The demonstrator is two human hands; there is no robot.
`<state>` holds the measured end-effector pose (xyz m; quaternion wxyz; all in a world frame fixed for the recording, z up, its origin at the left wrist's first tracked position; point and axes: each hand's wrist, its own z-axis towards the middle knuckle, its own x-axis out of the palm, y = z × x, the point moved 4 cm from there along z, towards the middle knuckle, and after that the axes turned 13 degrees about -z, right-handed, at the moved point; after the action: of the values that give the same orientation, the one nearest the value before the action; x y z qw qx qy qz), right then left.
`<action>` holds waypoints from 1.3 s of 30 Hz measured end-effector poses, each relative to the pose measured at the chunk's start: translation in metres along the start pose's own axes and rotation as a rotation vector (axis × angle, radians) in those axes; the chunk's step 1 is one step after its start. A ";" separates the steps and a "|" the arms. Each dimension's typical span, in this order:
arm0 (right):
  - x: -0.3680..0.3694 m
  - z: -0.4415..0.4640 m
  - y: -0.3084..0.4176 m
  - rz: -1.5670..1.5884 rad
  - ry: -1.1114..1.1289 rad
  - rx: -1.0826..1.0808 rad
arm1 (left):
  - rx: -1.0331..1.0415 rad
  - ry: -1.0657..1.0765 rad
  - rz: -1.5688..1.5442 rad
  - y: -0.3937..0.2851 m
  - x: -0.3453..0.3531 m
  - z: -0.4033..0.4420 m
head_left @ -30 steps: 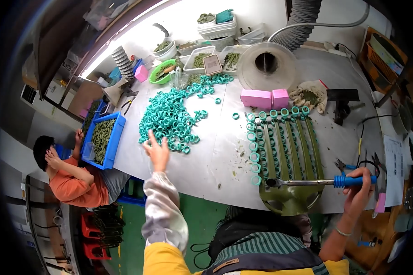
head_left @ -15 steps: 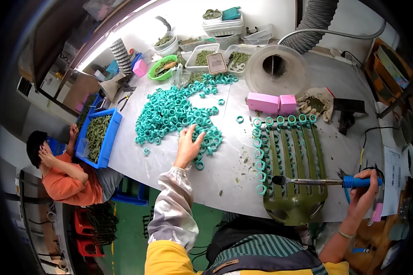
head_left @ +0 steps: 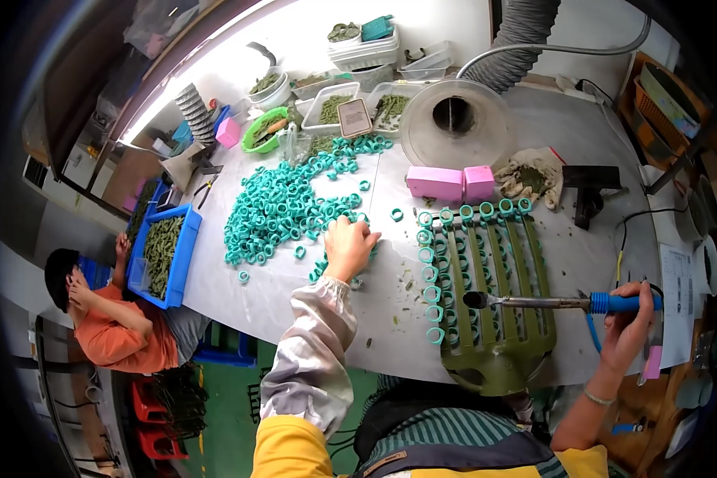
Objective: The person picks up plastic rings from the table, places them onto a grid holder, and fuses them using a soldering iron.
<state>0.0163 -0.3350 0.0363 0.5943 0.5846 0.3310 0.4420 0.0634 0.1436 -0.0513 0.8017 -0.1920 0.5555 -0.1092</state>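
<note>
Over the near right edge of a pile of teal rings (head_left: pixel 275 209) is my left hand (head_left: pixel 349 248), its fingers curled together; whatever they pinch is hidden. My right hand (head_left: pixel 633 323) grips the blue handle of a soldering iron (head_left: pixel 550 302). The iron's broad dark tip points left, above an olive-green frame (head_left: pixel 498 356) of long parallel bars. Teal rings line the frame's far and left edges, and more show between the bars. A single loose ring (head_left: pixel 397 214) lies between the pile and the frame.
Pink blocks (head_left: pixel 436 184), a glove (head_left: pixel 531 177) and a black stand (head_left: pixel 589 191) sit beyond the frame. A wide funnel (head_left: pixel 458 143) and tubs of green pieces (head_left: pixel 331 109) stand farther back. At left, a person (head_left: pixel 123 323) sits by a blue bin (head_left: pixel 185 256).
My left hand has shifted right across the near side of the pile, and its fingers have curled in. The right hand still grips the iron over the frame. The view has turned slightly.
</note>
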 end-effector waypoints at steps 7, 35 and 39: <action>0.021 -0.003 -0.013 -0.024 -0.037 0.049 | -0.214 0.221 -0.950 -0.051 -0.027 -0.005; 0.047 -0.001 -0.031 -0.033 0.060 -0.041 | 0.117 -0.117 -0.371 -0.028 0.003 0.042; 0.048 -0.003 -0.029 -0.031 0.073 -0.054 | 0.080 -0.151 0.275 0.009 -0.002 0.038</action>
<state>0.0361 -0.2882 0.0131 0.6043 0.5465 0.3496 0.4626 0.0974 0.1596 -0.0420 0.8556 -0.0898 0.5098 -0.0056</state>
